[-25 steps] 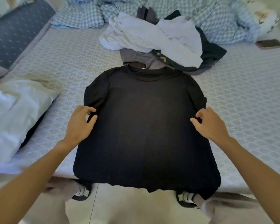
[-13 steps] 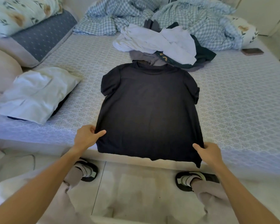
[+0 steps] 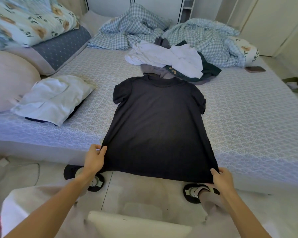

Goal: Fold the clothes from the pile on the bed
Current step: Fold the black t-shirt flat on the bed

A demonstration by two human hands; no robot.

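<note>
Left hand (image 3: 94, 158) and right hand (image 3: 222, 178) pinch the black T-shirt (image 3: 159, 127) hem corners at the bed (image 3: 248, 117) edge | step: lay flat | advice: pull evenly, keep hem taut

- T-shirt (image 3: 159, 127): dark matt cloth, smooth.
- Bed (image 3: 244, 117) sheet: pale cloth with a fine woven pattern.
- Blanket (image 3: 205, 36) at 12 o'clock: checked, crumpled cloth.
- Floor (image 3: 136, 191): smooth tile.
</note>
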